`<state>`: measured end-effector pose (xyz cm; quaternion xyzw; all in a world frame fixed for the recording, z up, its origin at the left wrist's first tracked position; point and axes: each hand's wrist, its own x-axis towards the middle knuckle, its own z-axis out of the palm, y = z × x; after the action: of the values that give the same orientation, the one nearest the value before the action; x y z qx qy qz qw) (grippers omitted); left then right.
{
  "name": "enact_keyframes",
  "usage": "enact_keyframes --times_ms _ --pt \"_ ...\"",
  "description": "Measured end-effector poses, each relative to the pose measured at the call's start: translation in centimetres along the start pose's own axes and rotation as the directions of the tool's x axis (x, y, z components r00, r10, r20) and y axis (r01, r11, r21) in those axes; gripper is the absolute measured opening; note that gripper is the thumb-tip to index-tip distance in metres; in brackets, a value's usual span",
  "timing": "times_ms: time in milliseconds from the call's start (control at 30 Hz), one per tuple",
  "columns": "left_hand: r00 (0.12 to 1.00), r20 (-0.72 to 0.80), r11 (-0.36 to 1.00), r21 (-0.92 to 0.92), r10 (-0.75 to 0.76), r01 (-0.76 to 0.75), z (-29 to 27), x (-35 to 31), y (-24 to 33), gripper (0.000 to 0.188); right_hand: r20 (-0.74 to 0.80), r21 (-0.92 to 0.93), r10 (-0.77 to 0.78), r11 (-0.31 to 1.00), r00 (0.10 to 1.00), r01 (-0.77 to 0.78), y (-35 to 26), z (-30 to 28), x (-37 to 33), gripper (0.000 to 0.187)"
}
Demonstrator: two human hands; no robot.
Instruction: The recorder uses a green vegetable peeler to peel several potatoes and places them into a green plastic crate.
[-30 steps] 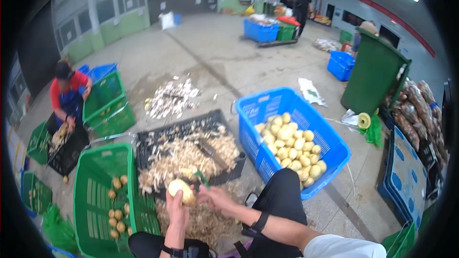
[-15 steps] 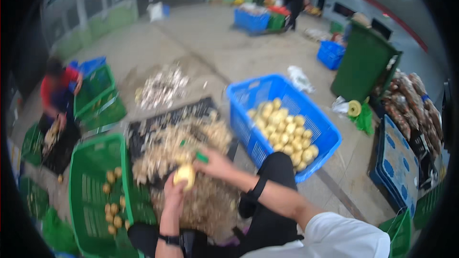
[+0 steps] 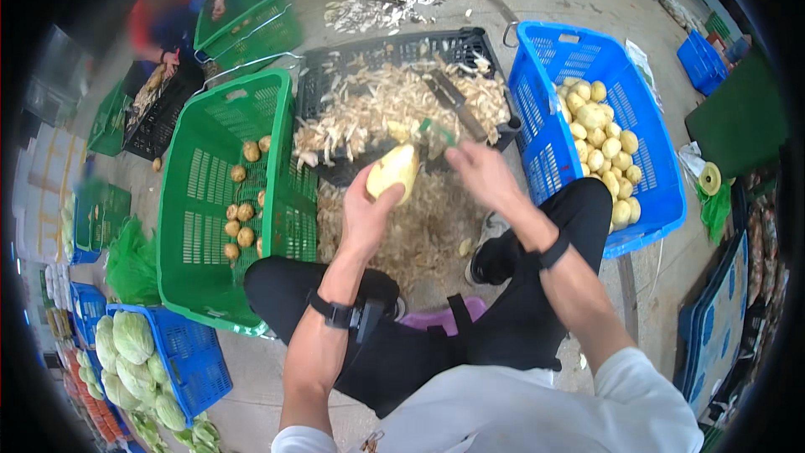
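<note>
My left hand (image 3: 362,220) is closed around a pale yellow peeled potato (image 3: 396,169), holding it up over the peelings. Just right of it, my right hand (image 3: 488,176) grips a peeler with a green handle (image 3: 437,132); its head is blurred and close to the potato. Below and beyond both hands, a heap of peelings (image 3: 369,105) covers a black crate (image 3: 314,75). Across those peelings lies a long dark tool like a knife (image 3: 461,106). Peeled potatoes (image 3: 597,130) fill part of a blue crate (image 3: 537,101) on the right. Unpeeled potatoes (image 3: 245,212) lie in a green crate (image 3: 180,201) at left.
A person in red (image 3: 163,21) works at far left beside green crates (image 3: 251,13). Cabbages (image 3: 134,340) sit in a blue crate (image 3: 197,361) at lower left. A large green bin (image 3: 729,122) and a blue-patterned slab (image 3: 713,310) stand at right. White scraps (image 3: 381,4) litter the floor ahead.
The view has tipped downward and turned, bringing the cabbages into sight. My left hand still holds the potato, its long side now more upright. The peeler stays in my right hand.
</note>
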<state>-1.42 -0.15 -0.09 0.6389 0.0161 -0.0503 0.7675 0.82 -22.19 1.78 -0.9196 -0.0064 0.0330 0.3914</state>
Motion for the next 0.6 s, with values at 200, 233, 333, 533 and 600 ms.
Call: enact_keyframes --times_ms 200,233,333,533,600 --pt "0.984 0.049 0.949 0.262 0.171 -0.178 1.2 -0.6 -0.2 0.050 0.060 -0.173 0.026 0.985 0.998 -0.015 0.2 0.1 0.8 0.040" --pt "0.986 0.036 0.958 0.236 0.160 -0.164 0.8 -0.3 0.2 0.050 0.036 -0.100 0.036 0.994 0.999 -0.032 0.0 -0.8 1.3 0.038" --pt "0.998 -0.059 0.996 0.088 0.036 -0.031 -0.4 -0.3 0.2 0.048 0.048 0.012 -0.090 0.996 0.995 0.089 -2.8 0.0 -1.0 0.037" --pt "0.960 0.146 0.895 -0.350 -0.239 0.276 0.0 -0.1 1.1 0.047 -0.064 -0.057 0.002 0.998 0.998 -0.006 0.3 1.1 1.2 0.039" --pt "0.955 0.099 0.884 -0.360 -0.280 0.297 -0.5 0.1 1.2 0.049 0.043 0.001 -0.047 0.999 0.998 0.047 -3.3 1.4 -1.2 0.037"
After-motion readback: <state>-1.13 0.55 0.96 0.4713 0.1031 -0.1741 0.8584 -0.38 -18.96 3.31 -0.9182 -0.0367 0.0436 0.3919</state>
